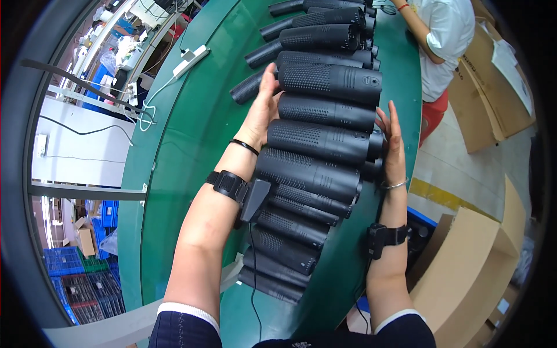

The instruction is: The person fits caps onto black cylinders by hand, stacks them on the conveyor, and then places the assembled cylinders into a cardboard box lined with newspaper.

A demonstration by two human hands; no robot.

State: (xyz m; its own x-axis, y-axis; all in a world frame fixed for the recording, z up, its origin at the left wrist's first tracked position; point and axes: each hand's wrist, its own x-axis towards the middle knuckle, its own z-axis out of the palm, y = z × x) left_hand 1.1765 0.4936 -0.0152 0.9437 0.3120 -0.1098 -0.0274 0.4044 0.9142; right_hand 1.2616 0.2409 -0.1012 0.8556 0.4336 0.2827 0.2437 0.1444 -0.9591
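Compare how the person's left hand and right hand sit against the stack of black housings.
The left hand presses the stack of black housings at its perforated ends, while the right hand is flat against the opposite ends. The left hand reaches farther up the green table than the right hand. The left wrist wears a thin black band, the right a silver bangle. Both hands are open, fingers extended, bracketing the stack.

Black cylindrical housings (316, 142), matte, finely perforated along the barrels, lying on their sides in an overlapping row running near to far across the green table (191, 139). Pressed between both palms at the row's middle.
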